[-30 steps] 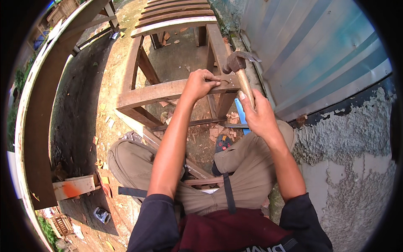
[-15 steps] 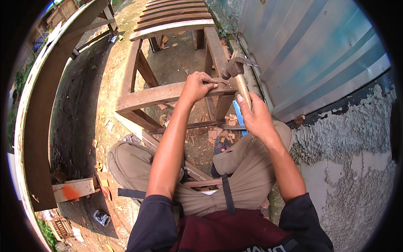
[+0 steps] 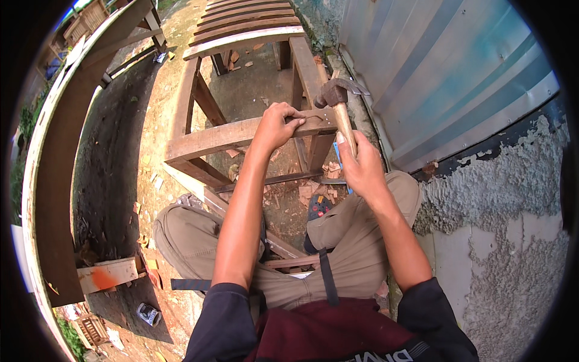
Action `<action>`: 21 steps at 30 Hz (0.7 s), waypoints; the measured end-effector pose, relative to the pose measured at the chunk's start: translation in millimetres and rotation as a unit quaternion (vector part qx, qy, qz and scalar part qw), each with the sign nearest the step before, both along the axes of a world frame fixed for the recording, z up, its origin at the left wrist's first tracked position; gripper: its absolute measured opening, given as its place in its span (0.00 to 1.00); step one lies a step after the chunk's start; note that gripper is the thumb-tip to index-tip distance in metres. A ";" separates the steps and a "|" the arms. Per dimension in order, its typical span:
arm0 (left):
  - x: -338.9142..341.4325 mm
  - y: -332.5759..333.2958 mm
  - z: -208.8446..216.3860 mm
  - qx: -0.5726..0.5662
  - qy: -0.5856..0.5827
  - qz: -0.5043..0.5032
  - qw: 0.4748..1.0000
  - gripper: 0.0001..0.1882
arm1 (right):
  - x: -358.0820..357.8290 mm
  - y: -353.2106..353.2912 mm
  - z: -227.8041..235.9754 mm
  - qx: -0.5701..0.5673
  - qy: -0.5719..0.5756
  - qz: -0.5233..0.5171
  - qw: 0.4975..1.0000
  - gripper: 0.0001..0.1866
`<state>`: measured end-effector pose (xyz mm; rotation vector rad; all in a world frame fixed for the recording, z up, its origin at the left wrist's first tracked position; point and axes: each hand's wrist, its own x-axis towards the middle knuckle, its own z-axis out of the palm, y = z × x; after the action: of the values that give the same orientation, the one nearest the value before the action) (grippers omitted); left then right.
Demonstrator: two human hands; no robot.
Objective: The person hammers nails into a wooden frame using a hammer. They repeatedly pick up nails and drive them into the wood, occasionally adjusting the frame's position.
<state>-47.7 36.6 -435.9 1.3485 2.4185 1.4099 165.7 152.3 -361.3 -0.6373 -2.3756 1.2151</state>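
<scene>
My right hand [image 3: 363, 168] grips the wooden handle of a claw hammer [image 3: 338, 95], its metal head above the right end of the front rail and its claw pointing right. My left hand [image 3: 277, 127] rests on that wooden rail [image 3: 211, 140], thumb and forefinger pinched together. Whatever lies between those fingertips is too small to make out. Just right of them a thin curved dark mark runs along the wood, and a few small shiny dots show near the rail's end. The rail belongs to a wooden bench frame [image 3: 188, 99] with slats [image 3: 244, 24] at its far end.
A corrugated metal sheet [image 3: 446, 78] and a rough wall [image 3: 488, 187] stand close on the right. Wood chips [image 3: 309, 192] lie under the frame, near a blue tool [image 3: 336, 151]. At left are a long wooden board structure [image 3: 51, 181] and a can [image 3: 148, 314].
The hammer head has shifted slightly left and my right hand has moved a little left with it. My left hand has eased slightly back from the rail's right end, still pinched.
</scene>
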 end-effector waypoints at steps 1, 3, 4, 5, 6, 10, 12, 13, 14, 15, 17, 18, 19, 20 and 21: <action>-0.7 1.1 1.3 0.001 0.003 0.000 1.000 0.08 | 0.2 0.0 -0.1 0.010 -0.009 0.004 1.000 0.23; 0.6 3.5 3.1 0.008 -0.001 -0.001 1.000 0.08 | 1.6 -0.1 -2.9 0.031 -0.028 0.012 0.999 0.22; 2.2 2.7 1.4 0.013 -0.006 -0.001 1.000 0.08 | 0.4 0.0 0.0 0.027 -0.046 0.015 0.998 0.22; 1.9 2.0 0.6 0.017 -0.011 -0.001 1.000 0.09 | 0.4 1.1 5.5 0.024 -0.065 0.018 0.997 0.22; -1.4 1.4 0.9 0.015 -0.007 0.005 1.000 0.09 | 0.5 2.4 10.7 0.020 -0.083 0.021 0.996 0.21; 2.1 0.2 1.1 0.010 -0.002 0.009 1.000 0.09 | -1.8 -0.7 29.2 0.009 -0.019 0.027 0.999 0.20; 4.1 3.3 2.2 0.002 -0.008 0.007 1.000 0.09 | 3.3 5.6 3.2 0.058 -0.013 0.032 0.998 0.20; 1.2 2.1 3.4 -0.001 -0.010 0.005 1.000 0.09 | 2.4 6.5 1.6 0.054 -0.041 0.041 0.997 0.20; 0.4 1.5 3.6 0.005 -0.019 0.006 1.000 0.09 | 1.9 9.1 3.4 0.050 -0.070 0.049 0.995 0.19; 0.8 1.1 3.4 0.010 -0.029 0.006 1.000 0.09 | 0.8 18.9 12.1 0.072 -0.096 0.052 0.991 0.19; 1.3 -1.1 2.4 0.002 -0.026 0.009 1.000 0.10 | 2.2 9.2 23.5 0.051 -0.016 0.031 0.998 0.19; -0.9 -2.1 2.8 0.003 -0.019 0.010 1.000 0.10 | 1.5 3.5 24.8 0.040 0.024 0.020 0.999 0.19; -1.9 -0.3 3.2 0.005 -0.012 0.008 1.000 0.10 | 1.8 -0.3 24.4 0.031 0.037 0.009 0.999 0.20; -2.2 1.0 3.3 0.007 -0.006 0.007 1.000 0.10 | 3.4 1.0 16.7 0.048 -0.005 0.019 0.999 0.20; -0.7 1.7 2.7 0.006 -0.009 0.008 1.000 0.09 | 4.4 4.0 2.6 0.066 -0.048 0.029 0.996 0.20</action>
<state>-48.4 38.3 -433.2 1.3157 2.4182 1.4373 170.1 156.3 -358.6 -0.6002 -2.5455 1.0622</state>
